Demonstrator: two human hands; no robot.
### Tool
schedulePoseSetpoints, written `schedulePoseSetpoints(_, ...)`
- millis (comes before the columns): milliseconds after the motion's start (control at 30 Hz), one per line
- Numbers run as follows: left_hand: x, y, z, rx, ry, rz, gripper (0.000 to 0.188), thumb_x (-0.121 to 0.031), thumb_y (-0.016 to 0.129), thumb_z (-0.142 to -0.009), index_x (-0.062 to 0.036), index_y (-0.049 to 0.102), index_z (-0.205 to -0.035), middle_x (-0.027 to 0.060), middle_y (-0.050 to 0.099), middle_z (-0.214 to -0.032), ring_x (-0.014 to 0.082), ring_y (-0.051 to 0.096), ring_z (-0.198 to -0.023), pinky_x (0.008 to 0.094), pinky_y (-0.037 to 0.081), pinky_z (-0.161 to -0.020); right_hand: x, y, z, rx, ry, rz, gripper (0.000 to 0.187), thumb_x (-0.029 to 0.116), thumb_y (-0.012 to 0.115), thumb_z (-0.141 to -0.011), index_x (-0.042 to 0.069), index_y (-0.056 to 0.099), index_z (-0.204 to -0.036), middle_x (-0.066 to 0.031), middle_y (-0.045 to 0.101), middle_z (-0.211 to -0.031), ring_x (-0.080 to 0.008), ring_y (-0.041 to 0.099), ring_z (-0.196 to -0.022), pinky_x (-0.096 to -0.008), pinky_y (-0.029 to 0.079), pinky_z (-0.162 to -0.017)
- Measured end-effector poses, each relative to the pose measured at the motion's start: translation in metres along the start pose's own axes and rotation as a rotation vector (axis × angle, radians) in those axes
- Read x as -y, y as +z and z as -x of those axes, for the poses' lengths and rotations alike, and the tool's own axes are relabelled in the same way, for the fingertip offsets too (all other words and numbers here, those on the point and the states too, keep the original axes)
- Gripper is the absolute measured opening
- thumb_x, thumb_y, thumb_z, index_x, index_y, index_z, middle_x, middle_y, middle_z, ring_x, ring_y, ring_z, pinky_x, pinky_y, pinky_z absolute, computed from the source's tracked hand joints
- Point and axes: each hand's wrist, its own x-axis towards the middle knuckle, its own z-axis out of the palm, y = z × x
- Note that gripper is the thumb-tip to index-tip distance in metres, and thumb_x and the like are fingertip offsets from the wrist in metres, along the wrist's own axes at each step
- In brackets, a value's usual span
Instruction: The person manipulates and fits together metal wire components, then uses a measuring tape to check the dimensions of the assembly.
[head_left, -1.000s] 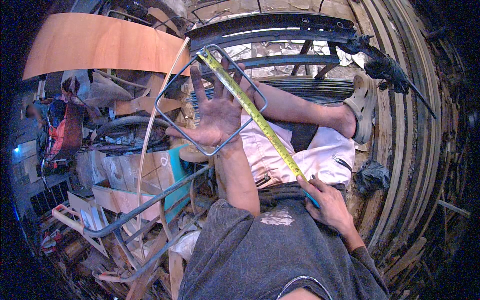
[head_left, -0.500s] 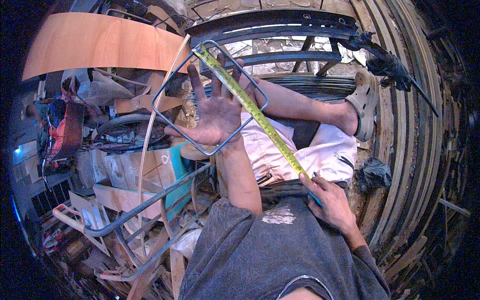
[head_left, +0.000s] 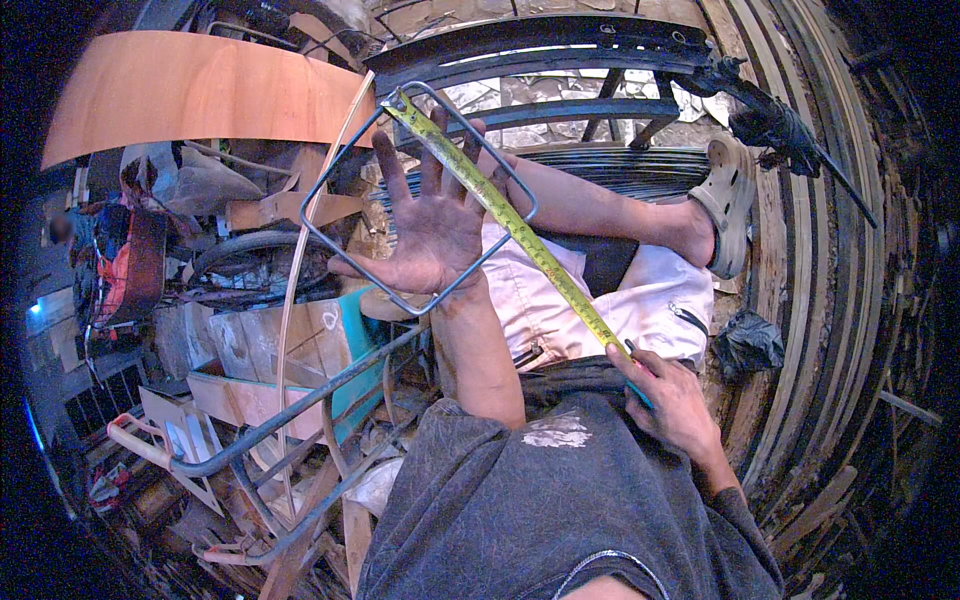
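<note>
My left hand [head_left: 435, 235] is open, palm up with its fingers spread. A square of bent metal wire [head_left: 338, 157] with rounded corners surrounds it, seeming to lie across the palm and fingers. The end of a yellow tape measure [head_left: 545, 263] is at the wire's top corner. From there its blade slants down to the right, passing over my fingers and the wire's right corner. At my waist, my right hand [head_left: 672, 400] is closed around the tape measure's case, of which only a blue edge shows.
A blue-grey tubular metal frame [head_left: 290, 412] stands at left, near a cardboard box [head_left: 265, 340]. A curved wooden sheet [head_left: 200, 92] is at far left. A dark metal bench frame [head_left: 540, 60] stands ahead. Long wooden strips [head_left: 800, 200] run along the right.
My right hand has shifted slightly to the right and toward me, with a little more tape blade showing. My left hand and the wire square have hardly moved.
</note>
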Motion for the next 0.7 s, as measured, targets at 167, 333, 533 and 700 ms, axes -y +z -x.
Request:
schedulePoseSetpoints(167,0.0016,0.0022,0.0007,-0.056,0.020,-0.028,0.115,-0.074,0.067,-0.063,-0.0157,0.018,-0.150,0.0215,0.024,-0.151,0.0453,0.013,-0.140,0.0730,-0.003,-0.105,-0.0015,0.0018,0.0005,-0.016,-0.001,-0.016,0.080,0.008,0.067,-0.067,0.019,0.040,-0.141,-0.0175,0.057,-0.116,-0.0342,0.060,-0.096,-0.0424,0.049,-0.085)
schedulePoseSetpoints(333,0.0059,0.0056,-0.0004,-0.044,0.039,0.096,0.113,-0.072,0.068,-0.064,-0.0146,0.022,-0.149,0.0217,0.020,-0.153,0.0465,0.009,-0.141,0.0719,-0.001,-0.106,-0.0024,0.0026,0.0011,-0.016,-0.003,-0.039,0.079,0.008,0.066,-0.068,0.019,0.040,-0.141,-0.0185,0.056,-0.116,-0.0354,0.059,-0.098,-0.0431,0.048,-0.086)
schedulePoseSetpoints(533,0.0043,0.0079,0.0010,-0.160,0.052,-0.027,0.112,-0.068,0.072,-0.062,-0.0122,0.026,-0.148,0.0229,0.015,-0.154,0.0450,0.009,-0.142,0.0720,0.000,-0.106,-0.0014,0.0027,0.0020,-0.006,0.005,-0.019,0.078,0.010,0.067,-0.069,0.019,0.040,-0.142,-0.0195,0.055,-0.119,-0.0360,0.058,-0.102,-0.0436,0.047,-0.089)
schedulePoseSetpoints(700,0.0061,0.0078,0.0008,-0.126,0.077,0.173,0.112,-0.066,0.074,-0.061,-0.0090,0.028,-0.146,0.0240,0.014,-0.154,0.0478,0.009,-0.140,0.0706,0.002,-0.107,-0.0007,0.0017,0.0014,0.013,0.018,-0.027,0.079,0.010,0.067,-0.069,0.020,0.039,-0.142,-0.0197,0.055,-0.121,-0.0360,0.058,-0.104,-0.0440,0.046,-0.091)
